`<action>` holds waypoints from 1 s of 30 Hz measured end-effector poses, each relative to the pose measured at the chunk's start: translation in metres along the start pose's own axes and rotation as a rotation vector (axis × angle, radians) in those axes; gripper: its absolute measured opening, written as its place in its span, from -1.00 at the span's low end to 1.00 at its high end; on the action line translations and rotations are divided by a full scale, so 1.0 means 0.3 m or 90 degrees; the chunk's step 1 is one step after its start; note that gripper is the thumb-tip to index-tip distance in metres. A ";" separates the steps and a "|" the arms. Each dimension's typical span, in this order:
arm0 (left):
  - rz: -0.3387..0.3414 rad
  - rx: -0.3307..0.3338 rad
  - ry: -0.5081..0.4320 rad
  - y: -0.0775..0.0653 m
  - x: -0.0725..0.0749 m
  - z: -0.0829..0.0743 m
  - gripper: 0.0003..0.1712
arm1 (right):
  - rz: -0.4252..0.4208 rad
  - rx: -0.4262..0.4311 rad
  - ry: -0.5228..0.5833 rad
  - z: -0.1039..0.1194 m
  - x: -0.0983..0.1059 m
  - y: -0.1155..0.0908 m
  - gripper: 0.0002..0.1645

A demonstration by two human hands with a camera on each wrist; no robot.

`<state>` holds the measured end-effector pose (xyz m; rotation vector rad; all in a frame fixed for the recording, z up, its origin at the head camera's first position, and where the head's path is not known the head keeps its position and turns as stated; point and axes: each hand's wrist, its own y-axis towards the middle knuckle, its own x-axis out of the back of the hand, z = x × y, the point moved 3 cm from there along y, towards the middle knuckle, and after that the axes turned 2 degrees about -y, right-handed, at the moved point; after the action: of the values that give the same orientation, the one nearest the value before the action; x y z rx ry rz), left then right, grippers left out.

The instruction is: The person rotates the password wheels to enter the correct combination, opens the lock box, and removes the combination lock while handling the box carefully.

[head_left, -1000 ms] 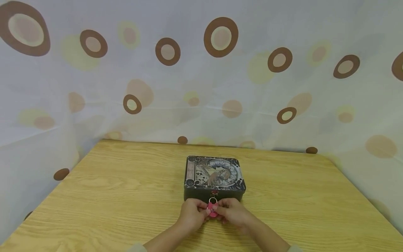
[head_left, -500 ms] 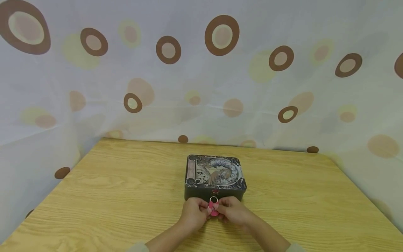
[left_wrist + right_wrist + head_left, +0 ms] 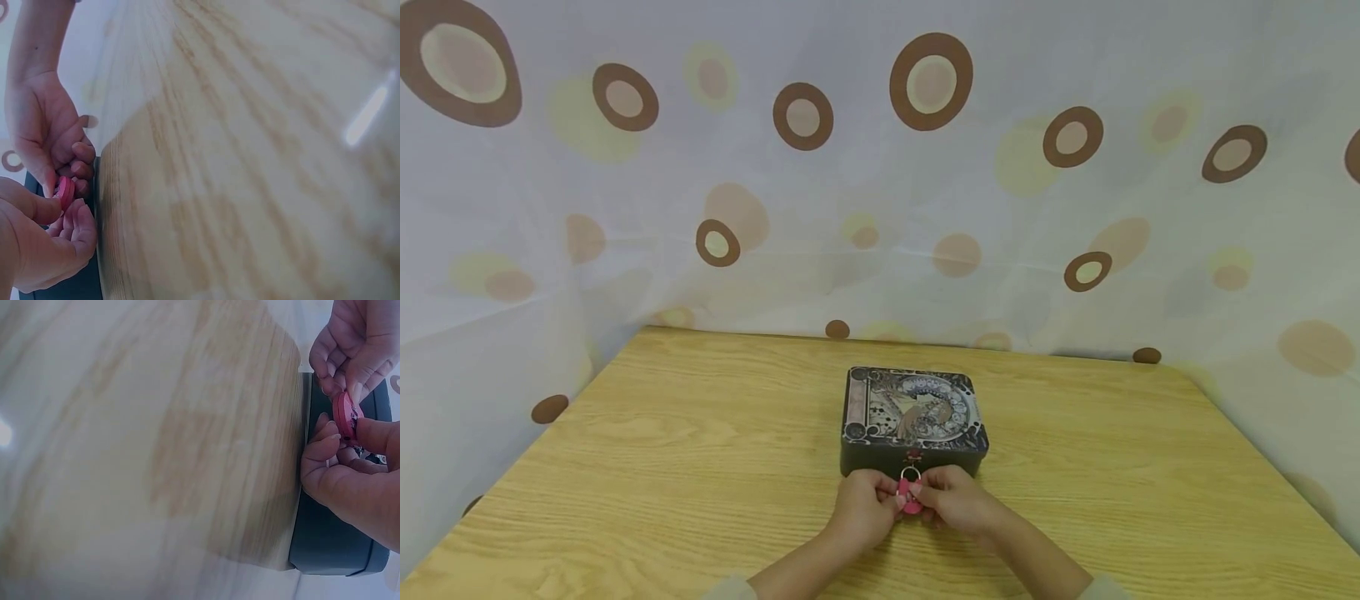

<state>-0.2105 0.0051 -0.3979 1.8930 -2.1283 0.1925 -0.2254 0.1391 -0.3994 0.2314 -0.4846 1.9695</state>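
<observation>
A small pink padlock (image 3: 911, 496) with a silvery shackle (image 3: 911, 472) is at the front of a dark tin box (image 3: 880, 458). The box has an ornate printed lid (image 3: 917, 408) that is down, and a reddish clasp (image 3: 913, 455) at its front edge. From the left, my left hand (image 3: 863, 504) pinches the padlock body between thumb and fingers. My right hand (image 3: 958, 500) pinches it from the other side, thumb on its face. In the right wrist view the padlock (image 3: 345, 417) shows dark marks on its face, partly covered by both thumbs.
The box stands on a wood-grain table (image 3: 700, 433). Behind and at both sides hangs a pale curtain (image 3: 850, 192) with brown and yellow circles.
The padlock has turned slightly in my fingers. Both hands keep their hold on it, and the box has stayed in place. The head view has shifted a little.
</observation>
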 end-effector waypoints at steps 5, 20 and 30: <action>0.002 -0.007 0.001 -0.005 0.002 -0.002 -0.96 | 0.013 0.010 0.001 0.003 0.002 -0.002 -0.73; 0.010 0.003 0.004 -0.006 0.012 -0.007 -0.97 | 0.045 -0.018 0.004 0.006 0.013 -0.003 -0.80; -0.002 -0.001 0.033 -0.004 0.015 -0.011 -0.97 | 0.050 -0.013 -0.007 0.012 0.012 -0.004 -0.75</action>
<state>-0.2095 0.0015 -0.3934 1.8707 -2.0909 0.2360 -0.2260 0.1410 -0.3946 0.2131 -0.5268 2.0391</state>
